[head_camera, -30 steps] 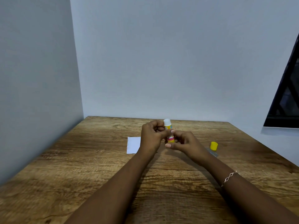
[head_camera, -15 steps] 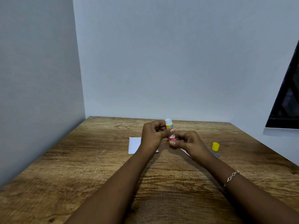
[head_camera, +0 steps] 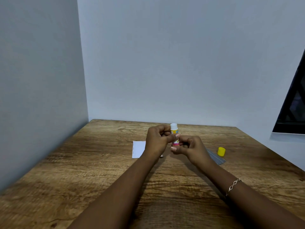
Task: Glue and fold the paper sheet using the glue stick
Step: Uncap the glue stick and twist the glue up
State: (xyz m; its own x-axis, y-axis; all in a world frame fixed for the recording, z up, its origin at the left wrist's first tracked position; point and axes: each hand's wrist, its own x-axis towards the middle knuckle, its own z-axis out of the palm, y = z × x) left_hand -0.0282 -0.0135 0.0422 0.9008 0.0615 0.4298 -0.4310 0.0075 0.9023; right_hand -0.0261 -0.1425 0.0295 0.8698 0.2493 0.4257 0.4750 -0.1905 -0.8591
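Observation:
I hold an uncapped glue stick (head_camera: 174, 130) upright above the wooden table (head_camera: 99, 162); its white tip points up. My left hand (head_camera: 156, 141) grips the upper body of the stick. My right hand (head_camera: 189, 147) pinches its lower end, fingers curled. A white paper sheet (head_camera: 138, 149) lies flat on the table behind my left hand, partly hidden by it. The stick's yellow cap (head_camera: 221, 151) stands on the table to the right of my right hand.
A grey ruled strip (head_camera: 216, 158) lies on the table beside the yellow cap, partly under my right wrist. Walls close the table at the left and back. A dark window frame (head_camera: 293, 103) sits at the right edge.
The hands and the glue stick stay together in almost the same place; my right fingers have shifted slightly at the stick's lower end. The view has drifted a little.

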